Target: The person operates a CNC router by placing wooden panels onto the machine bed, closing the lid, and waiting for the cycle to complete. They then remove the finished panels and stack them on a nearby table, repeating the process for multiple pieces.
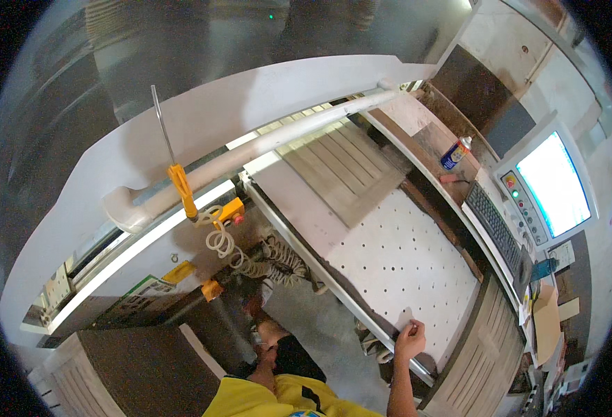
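My right hand point(410, 340) is at the near end of a white table with rows of small holes point(396, 257). Its fingers are curled together just over the surface; whatever they may pinch is too small to make out. Lower down, my left hand point(266, 356) hangs beside my bare leg and dark shorts, its fingers hard to make out. A grey-brown slatted wood panel point(344, 170) lies across the far part of the table. Left of the table, a yellow air gun point(182, 191) with a long metal tube hangs by a pale pipe, above a coiled hose point(222, 240).
On the right stand a lit monitor point(555, 184), a black keyboard point(493, 226) and a blue spray can point(457, 153). Slatted wood panels point(479, 354) lie along the table's right side. More wooden panels point(76, 375) are at lower left. A pale machine beam point(271, 142) crosses behind.
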`<state>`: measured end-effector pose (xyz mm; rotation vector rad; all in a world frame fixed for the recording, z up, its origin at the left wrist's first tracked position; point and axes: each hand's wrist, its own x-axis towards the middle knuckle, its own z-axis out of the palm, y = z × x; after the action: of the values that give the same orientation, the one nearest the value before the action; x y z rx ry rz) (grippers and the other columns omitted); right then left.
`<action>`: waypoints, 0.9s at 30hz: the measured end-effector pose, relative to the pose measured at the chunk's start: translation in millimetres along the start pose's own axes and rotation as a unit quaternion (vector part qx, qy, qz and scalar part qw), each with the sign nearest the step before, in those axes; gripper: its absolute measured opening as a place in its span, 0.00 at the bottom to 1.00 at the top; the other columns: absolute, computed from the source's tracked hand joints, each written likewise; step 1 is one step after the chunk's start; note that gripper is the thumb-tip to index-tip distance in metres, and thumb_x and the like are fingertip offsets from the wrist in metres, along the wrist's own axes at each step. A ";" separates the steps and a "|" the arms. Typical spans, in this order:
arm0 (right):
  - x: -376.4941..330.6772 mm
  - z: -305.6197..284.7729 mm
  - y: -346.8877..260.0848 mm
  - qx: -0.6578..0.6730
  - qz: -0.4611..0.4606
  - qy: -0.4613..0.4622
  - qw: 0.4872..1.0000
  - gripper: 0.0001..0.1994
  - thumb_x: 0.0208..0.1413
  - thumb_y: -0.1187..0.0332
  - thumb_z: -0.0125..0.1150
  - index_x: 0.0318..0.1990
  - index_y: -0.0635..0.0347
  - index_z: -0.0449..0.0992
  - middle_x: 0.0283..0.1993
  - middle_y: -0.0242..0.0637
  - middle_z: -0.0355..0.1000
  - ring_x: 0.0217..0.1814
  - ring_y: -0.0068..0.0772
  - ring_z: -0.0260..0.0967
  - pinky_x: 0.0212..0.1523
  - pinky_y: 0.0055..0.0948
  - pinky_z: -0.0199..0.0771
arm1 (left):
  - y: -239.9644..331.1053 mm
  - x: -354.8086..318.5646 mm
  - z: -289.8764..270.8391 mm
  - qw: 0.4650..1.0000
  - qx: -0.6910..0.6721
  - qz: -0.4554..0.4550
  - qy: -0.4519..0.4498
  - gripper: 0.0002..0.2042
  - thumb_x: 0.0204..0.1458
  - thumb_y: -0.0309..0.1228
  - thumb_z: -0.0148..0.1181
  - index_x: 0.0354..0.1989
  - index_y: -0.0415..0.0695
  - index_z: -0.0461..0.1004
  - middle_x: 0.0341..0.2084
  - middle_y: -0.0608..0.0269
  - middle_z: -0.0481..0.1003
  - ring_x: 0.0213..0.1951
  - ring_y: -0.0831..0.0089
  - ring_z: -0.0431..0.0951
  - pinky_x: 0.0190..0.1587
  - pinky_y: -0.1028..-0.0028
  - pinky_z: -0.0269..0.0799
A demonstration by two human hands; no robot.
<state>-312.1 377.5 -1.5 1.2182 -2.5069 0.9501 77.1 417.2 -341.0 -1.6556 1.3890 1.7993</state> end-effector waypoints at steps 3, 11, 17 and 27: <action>-4.6 -4.4 -0.3 -0.015 0.023 -0.019 0.999 0.05 0.63 0.69 0.63 0.43 0.55 0.83 0.25 0.39 0.77 0.24 0.38 0.75 0.30 0.41 0.75 | 0.1 3.1 -1.5 1.000 -0.005 0.003 0.001 0.40 0.66 0.61 0.56 0.77 0.44 0.64 0.72 0.52 0.65 0.70 0.50 0.67 0.70 0.49 0.65; -4.3 0.0 1.2 -0.009 -0.007 0.018 1.000 0.06 0.62 0.68 0.63 0.41 0.56 0.84 0.22 0.39 0.75 0.23 0.40 0.74 0.28 0.42 0.72 | 11.3 7.7 9.2 1.000 -0.014 0.026 -0.001 0.36 0.68 0.58 0.57 0.76 0.45 0.66 0.71 0.53 0.67 0.68 0.51 0.68 0.68 0.49 0.66; -3.4 -1.0 -5.8 0.010 -0.013 0.017 1.000 0.07 0.63 0.67 0.63 0.42 0.56 0.84 0.21 0.40 0.73 0.22 0.42 0.72 0.27 0.44 0.71 | 34.1 12.1 27.1 0.997 -0.041 0.069 -0.001 0.34 0.69 0.55 0.57 0.75 0.45 0.67 0.69 0.54 0.69 0.67 0.52 0.69 0.67 0.49 0.67; -1.7 -6.6 -2.6 -0.007 0.009 0.010 1.000 0.06 0.63 0.65 0.64 0.41 0.53 0.83 0.23 0.40 0.76 0.24 0.48 0.76 0.28 0.47 0.73 | 75.8 -16.8 -4.0 0.953 -0.256 0.153 -0.059 0.29 0.69 0.50 0.61 0.71 0.45 0.71 0.65 0.55 0.73 0.64 0.55 0.73 0.64 0.51 0.70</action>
<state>-309.6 381.4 4.1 1.1788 -2.5076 0.9433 25.3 384.3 -293.2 -1.5806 1.2482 2.5657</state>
